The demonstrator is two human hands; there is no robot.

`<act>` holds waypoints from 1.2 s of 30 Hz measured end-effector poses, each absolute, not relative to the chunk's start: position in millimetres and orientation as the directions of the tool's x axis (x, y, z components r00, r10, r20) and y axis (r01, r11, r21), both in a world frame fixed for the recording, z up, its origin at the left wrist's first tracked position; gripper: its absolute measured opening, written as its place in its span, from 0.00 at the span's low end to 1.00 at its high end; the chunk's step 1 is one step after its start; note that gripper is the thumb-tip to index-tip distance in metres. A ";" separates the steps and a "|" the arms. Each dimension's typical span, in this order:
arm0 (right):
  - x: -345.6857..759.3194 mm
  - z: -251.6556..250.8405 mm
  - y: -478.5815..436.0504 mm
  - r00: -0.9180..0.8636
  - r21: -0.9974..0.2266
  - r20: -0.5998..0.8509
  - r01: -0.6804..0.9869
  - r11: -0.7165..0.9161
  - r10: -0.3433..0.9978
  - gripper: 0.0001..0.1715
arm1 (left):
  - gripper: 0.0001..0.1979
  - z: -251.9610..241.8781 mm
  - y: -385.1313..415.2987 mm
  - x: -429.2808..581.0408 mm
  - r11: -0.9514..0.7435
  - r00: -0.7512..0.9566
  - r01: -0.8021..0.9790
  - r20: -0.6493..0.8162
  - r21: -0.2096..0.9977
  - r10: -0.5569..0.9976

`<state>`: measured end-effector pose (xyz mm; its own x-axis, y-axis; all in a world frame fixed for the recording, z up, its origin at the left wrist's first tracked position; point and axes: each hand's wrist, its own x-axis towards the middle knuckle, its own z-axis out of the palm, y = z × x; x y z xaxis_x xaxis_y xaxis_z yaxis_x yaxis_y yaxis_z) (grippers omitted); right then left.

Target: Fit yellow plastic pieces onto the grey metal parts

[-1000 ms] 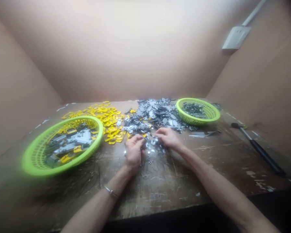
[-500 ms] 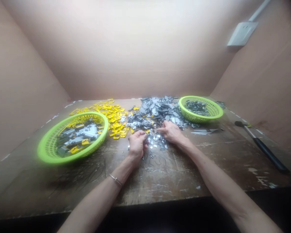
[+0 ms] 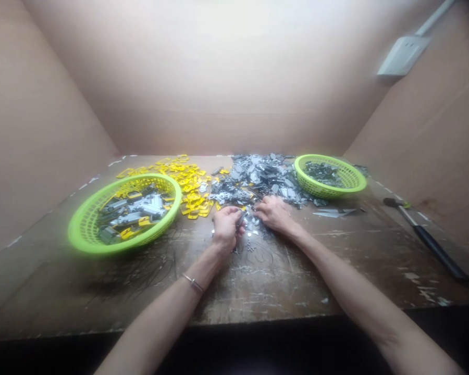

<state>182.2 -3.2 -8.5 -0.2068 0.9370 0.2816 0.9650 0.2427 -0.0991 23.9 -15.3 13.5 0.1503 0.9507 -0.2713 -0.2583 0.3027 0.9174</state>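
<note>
My left hand (image 3: 225, 226) is closed around a small dark grey piece (image 3: 240, 216), which shows partly between thumb and fingers. Just to its right, my right hand (image 3: 275, 213) is palm down with its fingertips bent together over small loose silvery parts (image 3: 253, 221); whatever is in them is too small to make out. Behind both hands rises a heap of grey flat pieces (image 3: 261, 174). Yellow frame-shaped pieces (image 3: 191, 182) are spread to the left of that heap. Small branched metal bits (image 3: 250, 247) lie in front of the hands.
At left stands a green basket (image 3: 76, 237) holding grey and yellow pieces. Another green basket (image 3: 359, 188) with small dark parts is at the back right. A black-handled hammer (image 3: 440, 252) and a pointed metal blade (image 3: 334, 213) lie on the right. A white socket box (image 3: 402, 55) is on the wall.
My right hand's fingers, with the index stretched out before, are now bent together over the small parts. The left keeps its grey piece. The whole view has shifted slightly.
</note>
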 end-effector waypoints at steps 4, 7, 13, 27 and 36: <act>177.0 -12.3 -3.5 -0.181 -0.119 0.303 0.967 0.226 0.935 0.14 | 0.09 9.9 -12.4 23.3 0.292 0.153 -0.261 -0.259 0.920 0.954; 175.7 -10.4 -8.8 -0.194 -0.189 0.401 0.939 0.288 0.895 0.14 | 0.10 7.5 -11.0 22.4 0.324 0.138 -0.250 -0.297 0.913 0.945; 162.7 -7.2 -26.4 -0.237 -0.338 0.570 0.805 0.487 0.787 0.28 | 0.18 6.8 -14.3 22.6 0.278 0.137 -0.255 -0.250 0.926 0.958; 153.3 2.0 -36.7 -0.313 -0.317 0.577 0.765 0.560 0.754 0.25 | 0.19 4.9 -13.0 21.8 0.178 0.106 -0.309 -0.152 0.934 0.983; 156.1 13.2 -36.5 -0.278 -0.710 0.398 0.511 0.485 0.874 0.08 | 0.22 6.7 -9.2 15.6 0.320 0.192 -0.330 -0.269 0.888 0.944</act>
<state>156.1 -36.5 13.2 -0.2777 0.8743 0.3981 0.5107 0.4854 -0.7097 15.6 -9.2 6.7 0.1917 0.9438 -0.2691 -0.3300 0.3202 0.8880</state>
